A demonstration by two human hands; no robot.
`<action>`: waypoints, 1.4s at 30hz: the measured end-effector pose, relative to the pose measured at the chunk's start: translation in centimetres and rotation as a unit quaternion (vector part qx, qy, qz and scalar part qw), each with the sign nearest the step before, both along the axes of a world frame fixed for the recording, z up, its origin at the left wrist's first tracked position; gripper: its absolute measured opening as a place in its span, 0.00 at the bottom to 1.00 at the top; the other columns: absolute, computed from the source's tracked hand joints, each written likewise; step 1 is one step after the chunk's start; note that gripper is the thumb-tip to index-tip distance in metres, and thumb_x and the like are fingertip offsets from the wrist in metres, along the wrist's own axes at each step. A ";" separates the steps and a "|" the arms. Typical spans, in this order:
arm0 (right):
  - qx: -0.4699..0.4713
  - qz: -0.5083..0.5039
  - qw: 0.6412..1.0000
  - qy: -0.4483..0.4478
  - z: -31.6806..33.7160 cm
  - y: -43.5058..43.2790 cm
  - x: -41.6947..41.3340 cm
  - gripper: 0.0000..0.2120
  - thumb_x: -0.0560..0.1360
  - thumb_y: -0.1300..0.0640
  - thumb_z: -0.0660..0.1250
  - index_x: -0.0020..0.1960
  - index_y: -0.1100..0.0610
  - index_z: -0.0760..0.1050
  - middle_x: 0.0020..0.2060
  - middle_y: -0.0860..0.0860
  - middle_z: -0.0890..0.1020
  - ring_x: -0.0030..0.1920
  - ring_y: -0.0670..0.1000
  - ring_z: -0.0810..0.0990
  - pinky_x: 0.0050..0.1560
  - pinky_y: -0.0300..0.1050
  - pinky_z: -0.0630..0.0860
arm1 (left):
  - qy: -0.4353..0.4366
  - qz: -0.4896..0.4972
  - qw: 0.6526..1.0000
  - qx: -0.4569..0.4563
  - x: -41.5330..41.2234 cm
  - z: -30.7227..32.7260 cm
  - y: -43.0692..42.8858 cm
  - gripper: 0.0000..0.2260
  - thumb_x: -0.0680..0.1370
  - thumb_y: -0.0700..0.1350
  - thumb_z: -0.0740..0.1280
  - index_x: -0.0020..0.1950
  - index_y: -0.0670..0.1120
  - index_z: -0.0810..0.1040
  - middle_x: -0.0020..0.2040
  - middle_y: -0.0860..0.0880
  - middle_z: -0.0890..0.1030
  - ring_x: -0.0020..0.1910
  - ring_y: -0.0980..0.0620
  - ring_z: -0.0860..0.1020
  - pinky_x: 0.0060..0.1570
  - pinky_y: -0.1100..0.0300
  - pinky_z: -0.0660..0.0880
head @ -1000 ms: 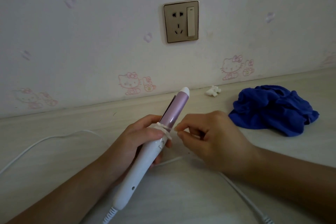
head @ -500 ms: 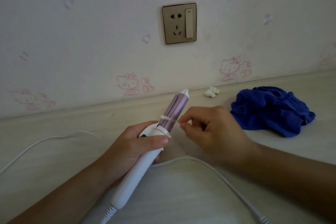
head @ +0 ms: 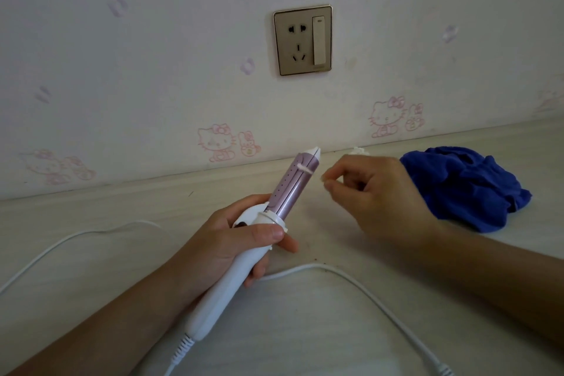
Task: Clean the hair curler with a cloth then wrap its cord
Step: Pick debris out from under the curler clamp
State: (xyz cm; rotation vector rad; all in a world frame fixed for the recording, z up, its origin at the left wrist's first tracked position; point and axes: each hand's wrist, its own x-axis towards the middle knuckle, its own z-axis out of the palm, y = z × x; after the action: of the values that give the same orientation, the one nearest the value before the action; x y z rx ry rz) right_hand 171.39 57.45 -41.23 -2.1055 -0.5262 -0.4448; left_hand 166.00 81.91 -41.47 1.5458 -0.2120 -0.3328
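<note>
- Between our two hands, raised off the table (head: 91, 284), the hair curler (head: 290, 189) is tilted, its pink barrel pointing away from us and its white handle toward us. We judge that this angle turns the barrel's seam to the free hand for close work.
- Our left hand (head: 232, 241) grips the handle just below the collar, with the thumb laid across the top and the fingers curled underneath. The wrist sits low near the table, which should steady the tool.
- Our right hand (head: 378, 192) hovers just beside the barrel's tip, apart from it. Thumb and forefinger pinch a small pale scrap (head: 322, 179), and the other fingers are curled under. We cannot tell what the scrap is.
- Ahead of the left hand's knuckles, a short pale strip (head: 305, 168) lies across the barrel near the tip.
- Beyond the back of the right hand, the blue cloth (head: 464, 186) lies bunched on the table, untouched but near enough to reach for the wiping.
- From the handle's end the cord (head: 308, 266) trails loose, loops beneath the right forearm, and is not yet wrapped.
</note>
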 end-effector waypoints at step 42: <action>-0.011 0.061 0.997 -0.046 0.2 1.1 -2.0 0.04 0.77 0.61 0.72 0.45 0.55 0.84 0.24 0.50 0.74 0.28 0.52 0.73 0.32 0.50 0.74 | 0.006 0.021 1.000 -0.016 0.3 0.3 0.3 0.26 0.73 0.61 0.70 0.62 0.44 0.79 0.44 0.44 0.80 0.31 0.51 0.75 0.30 0.61 0.74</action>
State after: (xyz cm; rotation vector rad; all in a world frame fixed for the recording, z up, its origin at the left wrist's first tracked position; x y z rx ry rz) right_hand 169.40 58.58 -41.03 -2.0677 -0.7135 -0.4692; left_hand 166.28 82.21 -41.14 1.5148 -0.1749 -0.3040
